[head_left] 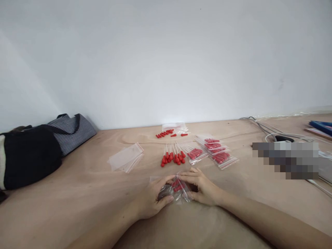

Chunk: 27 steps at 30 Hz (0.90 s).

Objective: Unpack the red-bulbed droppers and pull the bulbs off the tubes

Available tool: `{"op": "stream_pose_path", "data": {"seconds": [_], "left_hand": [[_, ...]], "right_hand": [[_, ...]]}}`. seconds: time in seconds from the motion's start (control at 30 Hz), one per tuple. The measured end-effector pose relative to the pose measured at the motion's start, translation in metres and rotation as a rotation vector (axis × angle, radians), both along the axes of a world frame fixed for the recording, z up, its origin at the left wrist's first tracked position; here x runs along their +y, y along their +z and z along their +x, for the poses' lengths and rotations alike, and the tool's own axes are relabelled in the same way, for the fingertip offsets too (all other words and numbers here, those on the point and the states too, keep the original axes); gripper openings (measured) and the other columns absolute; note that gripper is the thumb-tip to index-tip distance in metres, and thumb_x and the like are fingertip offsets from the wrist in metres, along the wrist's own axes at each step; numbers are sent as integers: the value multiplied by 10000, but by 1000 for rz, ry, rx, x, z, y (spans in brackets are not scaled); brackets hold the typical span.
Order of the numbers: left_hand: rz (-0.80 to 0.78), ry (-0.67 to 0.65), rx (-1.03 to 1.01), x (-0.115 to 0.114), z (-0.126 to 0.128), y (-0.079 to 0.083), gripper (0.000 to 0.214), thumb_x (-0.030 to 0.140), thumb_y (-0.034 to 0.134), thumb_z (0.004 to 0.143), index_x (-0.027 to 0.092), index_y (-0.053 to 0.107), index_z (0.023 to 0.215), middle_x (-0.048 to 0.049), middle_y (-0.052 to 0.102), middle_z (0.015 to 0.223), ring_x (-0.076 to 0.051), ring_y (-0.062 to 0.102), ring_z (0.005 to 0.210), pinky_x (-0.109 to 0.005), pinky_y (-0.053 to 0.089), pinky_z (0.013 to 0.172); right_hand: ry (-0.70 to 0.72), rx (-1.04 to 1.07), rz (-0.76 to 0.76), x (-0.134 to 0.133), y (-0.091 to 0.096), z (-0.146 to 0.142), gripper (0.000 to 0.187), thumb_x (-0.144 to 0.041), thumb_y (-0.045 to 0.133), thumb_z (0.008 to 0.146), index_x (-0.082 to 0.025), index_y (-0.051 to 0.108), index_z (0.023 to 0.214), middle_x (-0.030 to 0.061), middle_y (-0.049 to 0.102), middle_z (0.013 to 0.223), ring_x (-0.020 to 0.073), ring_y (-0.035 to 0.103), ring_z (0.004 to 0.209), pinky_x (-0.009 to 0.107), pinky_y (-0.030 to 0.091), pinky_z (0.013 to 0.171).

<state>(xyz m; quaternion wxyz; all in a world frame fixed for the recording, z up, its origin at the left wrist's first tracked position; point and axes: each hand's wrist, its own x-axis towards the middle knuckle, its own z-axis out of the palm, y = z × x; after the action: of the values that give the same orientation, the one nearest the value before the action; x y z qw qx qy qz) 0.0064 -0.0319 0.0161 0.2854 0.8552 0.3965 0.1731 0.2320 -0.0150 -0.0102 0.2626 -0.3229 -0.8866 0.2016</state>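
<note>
My left hand (153, 197) and my right hand (203, 188) meet over a small clear zip bag (178, 189) with red-capped droppers inside. Both hands pinch the bag, fingers curled on its edges. It rests low on the wooden table (85, 193). Just beyond lies a loose row of red-capped droppers (172, 155). To the right of them lie several filled zip bags (214, 150). A stack of empty zip bags (126, 158) lies to the left.
Loose red caps (166, 132) and a clear bag lie near the white wall. A black and striped bag (38, 148) sits at the far left. Cables (275, 133) and a blurred patch are at the right, with blue items (321, 126) behind.
</note>
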Motion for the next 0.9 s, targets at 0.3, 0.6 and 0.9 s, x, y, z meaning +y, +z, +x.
{"op": "stream_pose_path", "data": {"seconds": [0.3, 0.6, 0.9], "left_hand": [[27, -36, 45, 2, -1, -3, 494, 303, 536, 778, 228, 394, 1245, -81, 487, 1248, -227, 473, 1113, -376, 384, 943], [6, -18, 119, 2, -6, 2, 491, 369, 516, 798, 225, 401, 1252, -92, 427, 1316, -240, 401, 1195, -413, 335, 994], [124, 88, 72, 8, -19, -3, 418, 394, 518, 785, 236, 480, 1170, -80, 440, 1277, -250, 397, 1186, -406, 348, 974]], "right_hand": [[-33, -12, -65, -3, 3, -6, 203, -321, 645, 671, -189, 557, 797, 25, 558, 823, 165, 481, 790, 302, 378, 729], [-13, 110, -61, -2, 7, 13, 149, -169, 581, 673, -194, 573, 820, -3, 586, 763, 124, 523, 689, 263, 397, 664], [-76, 456, -560, 24, -3, 50, 251, -342, 689, 644, -189, 656, 840, 14, 650, 770, 125, 588, 691, 246, 456, 633]]}}
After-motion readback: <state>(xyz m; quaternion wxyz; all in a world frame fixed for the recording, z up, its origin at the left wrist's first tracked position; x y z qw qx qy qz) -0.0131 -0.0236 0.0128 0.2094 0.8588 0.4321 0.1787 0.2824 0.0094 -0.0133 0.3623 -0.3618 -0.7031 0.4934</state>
